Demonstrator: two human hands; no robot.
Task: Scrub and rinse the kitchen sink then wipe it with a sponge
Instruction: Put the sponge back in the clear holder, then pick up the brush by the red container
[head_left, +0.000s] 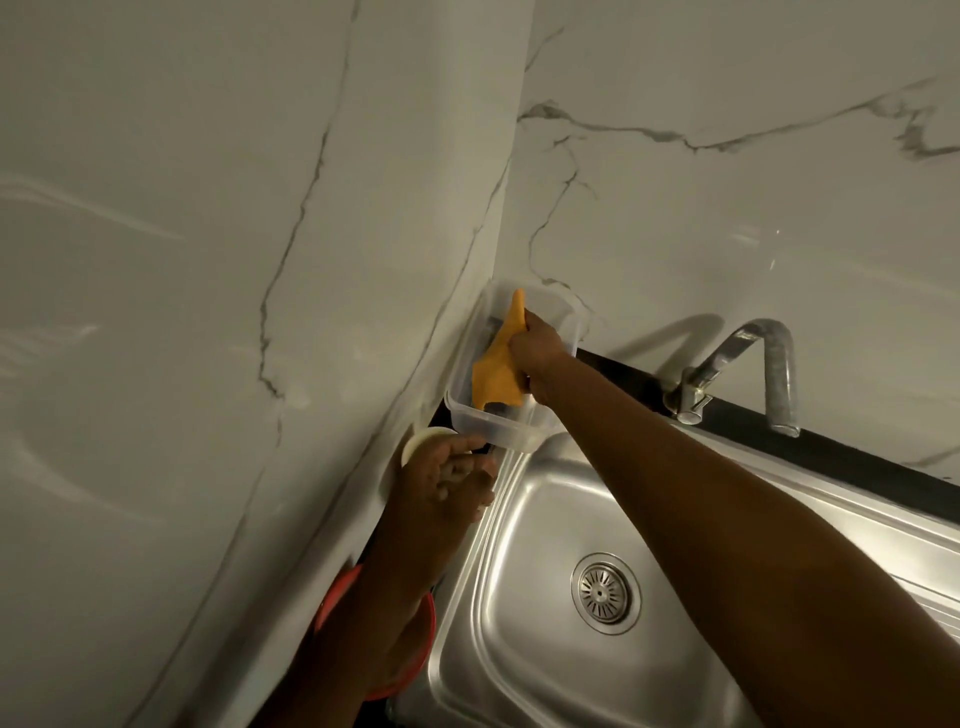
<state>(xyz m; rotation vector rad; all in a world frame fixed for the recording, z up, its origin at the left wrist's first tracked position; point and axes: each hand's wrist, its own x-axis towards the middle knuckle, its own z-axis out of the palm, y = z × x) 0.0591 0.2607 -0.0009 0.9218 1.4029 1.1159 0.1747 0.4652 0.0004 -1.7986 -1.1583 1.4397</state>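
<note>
A stainless steel sink (524, 525) with a round drain strainer (605, 592) fills the lower middle. In the back left corner stands a clear plastic container (558, 317). My right hand (537, 353) reaches into it and grips a thin orange sponge cloth (496, 371), which sticks up out of the container. My left hand (447, 478) rests at the sink's left rim with fingers spread, partly over a round cream-coloured lid or tub (423, 441).
A chrome tap (748, 371) rises from the black counter strip (857, 457) behind the sink. Under my left forearm sits a red bowl (343, 597). Marble-patterned walls close in on the left and the back.
</note>
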